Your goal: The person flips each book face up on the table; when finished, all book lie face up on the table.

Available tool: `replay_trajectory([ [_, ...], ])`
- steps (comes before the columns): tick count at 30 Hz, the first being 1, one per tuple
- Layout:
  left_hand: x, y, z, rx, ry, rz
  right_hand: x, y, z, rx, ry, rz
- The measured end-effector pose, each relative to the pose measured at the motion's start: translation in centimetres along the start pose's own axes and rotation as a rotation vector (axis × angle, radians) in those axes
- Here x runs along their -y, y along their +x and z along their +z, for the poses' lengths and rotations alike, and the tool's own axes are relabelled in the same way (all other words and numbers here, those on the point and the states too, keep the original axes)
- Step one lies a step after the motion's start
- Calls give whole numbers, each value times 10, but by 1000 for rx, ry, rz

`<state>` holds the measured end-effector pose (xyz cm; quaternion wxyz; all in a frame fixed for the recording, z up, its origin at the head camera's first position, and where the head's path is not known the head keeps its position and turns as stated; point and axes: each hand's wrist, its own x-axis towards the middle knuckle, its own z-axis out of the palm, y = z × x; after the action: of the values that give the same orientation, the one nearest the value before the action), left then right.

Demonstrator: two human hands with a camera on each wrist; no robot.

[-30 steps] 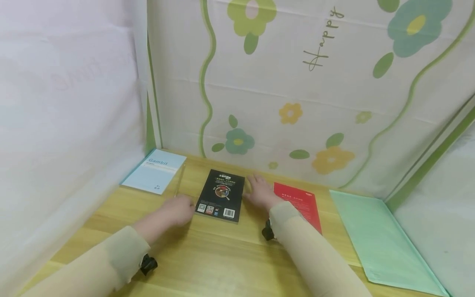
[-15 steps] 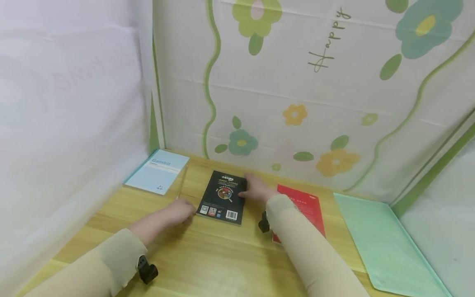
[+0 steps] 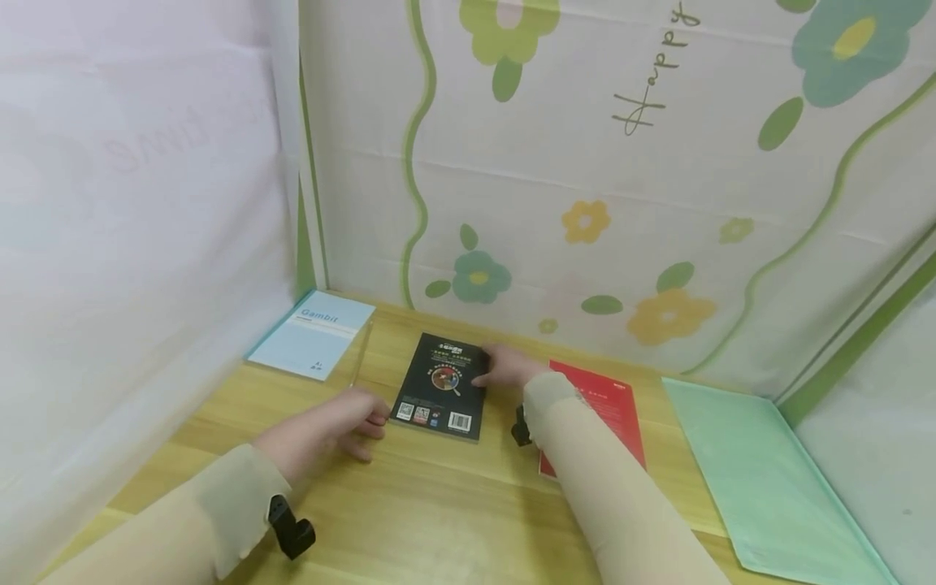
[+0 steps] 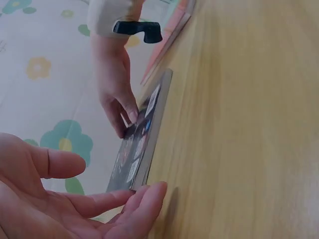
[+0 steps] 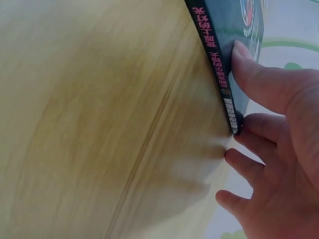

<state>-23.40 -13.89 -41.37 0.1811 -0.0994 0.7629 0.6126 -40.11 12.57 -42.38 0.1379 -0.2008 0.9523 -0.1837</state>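
Observation:
A black book (image 3: 442,390) lies flat on the wooden table, its back cover with a barcode facing up. My right hand (image 3: 509,367) grips its far right corner. In the right wrist view the thumb (image 5: 249,69) presses on the cover while the index finger is at the corner, and pink lettering runs down the spine (image 5: 214,57). My left hand (image 3: 340,426) is at the near left corner. In the left wrist view its fingers (image 4: 144,209) are extended, with fingertips right at the book's edge and the thumb held apart.
A light blue notebook (image 3: 314,333) marked "Gambit" lies at the back left, a thin stick-like item (image 3: 361,357) beside it. Right of the book is a red book (image 3: 607,406), partly hidden by my right sleeve. A pale green folder (image 3: 760,479) lies far right. Fabric walls (image 3: 512,179) enclose the table.
My right hand has shifted from beside the black book onto its far right corner, thumb now on the cover. My left fingers have loosened and spread at the near left corner.

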Motion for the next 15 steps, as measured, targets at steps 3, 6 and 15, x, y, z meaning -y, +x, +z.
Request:
replay_trajectory([
  [3, -2, -1, 2, 14, -26, -2, 3, -3, -1, 3, -2, 12],
  [6, -3, 2, 4, 17, -58, -21, 5, -5, -1, -1, -8, 16],
  [15, -2, 11, 3, -17, -24, -20, 5, -2, 0, -9, -7, 20],
])
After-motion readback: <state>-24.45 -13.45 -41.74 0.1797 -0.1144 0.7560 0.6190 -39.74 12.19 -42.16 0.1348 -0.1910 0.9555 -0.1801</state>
